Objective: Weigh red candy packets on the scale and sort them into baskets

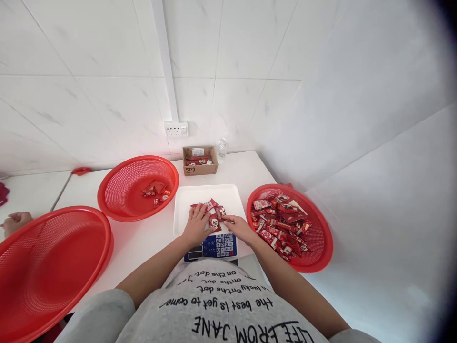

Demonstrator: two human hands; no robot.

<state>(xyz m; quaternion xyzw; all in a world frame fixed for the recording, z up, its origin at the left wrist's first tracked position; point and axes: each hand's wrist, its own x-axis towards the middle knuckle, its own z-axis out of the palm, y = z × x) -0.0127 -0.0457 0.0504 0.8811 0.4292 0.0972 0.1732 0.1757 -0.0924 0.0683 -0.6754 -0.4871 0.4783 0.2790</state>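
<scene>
Several small red packets [214, 222] lie on the white tray of a weighing scale [228, 191], which has a blue keypad [225, 245] at its near side. My left hand [196, 226] rests palm down over the packets on the left, its fingers spread and partly covering them. From the right, my right hand [240, 228] reaches onto the tray with its fingers stretched out, the tips at the edge of the packets. Neither hand lifts anything.
On the right stands a red basket [324, 238] heaped with red packets. Another red basket [107, 190] at the back left holds a few, beside a larger one [103, 224]. A cardboard box [209, 169] and a clear plastic bottle [222, 147] stand by the wall. Another person's hand [16, 223] shows far left.
</scene>
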